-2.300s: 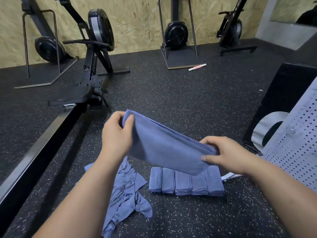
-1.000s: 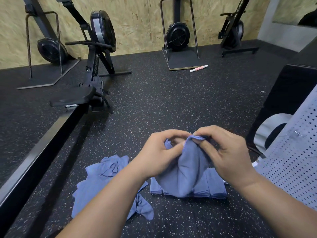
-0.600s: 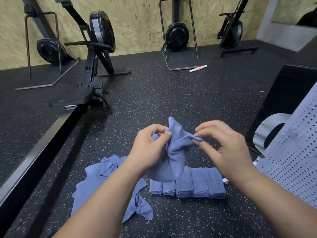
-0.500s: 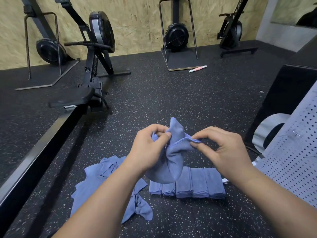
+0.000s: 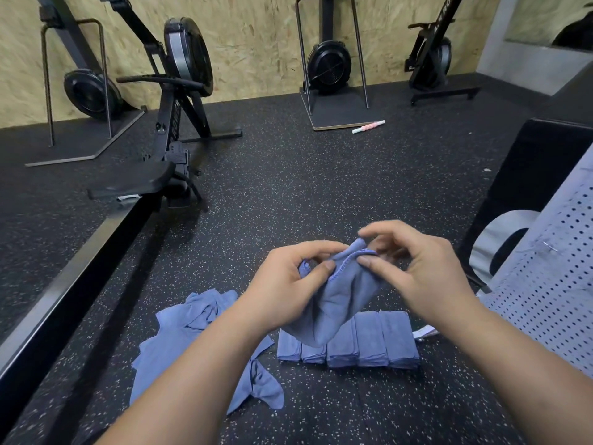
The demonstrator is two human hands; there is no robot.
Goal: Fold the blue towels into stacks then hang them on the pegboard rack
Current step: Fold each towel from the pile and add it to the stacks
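One rowing machine (image 5: 167,130) at far left, its rail running down toward the near left corner over the speckled black floor (image 5: 288,187). Next over, a heap of unfolded blue towels (image 5: 179,342) lies crumpled on the floor, partly behind the left forearm. Then the left hand (image 5: 288,293), raised above the floor, with thumb and fingers curled and pinching the stitched top edge of a blue towel (image 5: 340,303). The towel hangs bunched below both hands, and its lower end covers part of the row behind it. That row is five folded towels (image 5: 382,342) side by side on the floor, each touching the next; the left ones are partly hidden by the hanging towel. The right hand (image 5: 420,277) meets the left at the same top edge — thumb and forefinger pinch the cloth, the other fingers are loosely curled. A small white tag (image 5: 425,333) pokes out just right of the row. Far right — the pale perforated pegboard rack (image 5: 552,290), tilted, just beside the right forearm, with a black box (image 5: 529,175) behind it.
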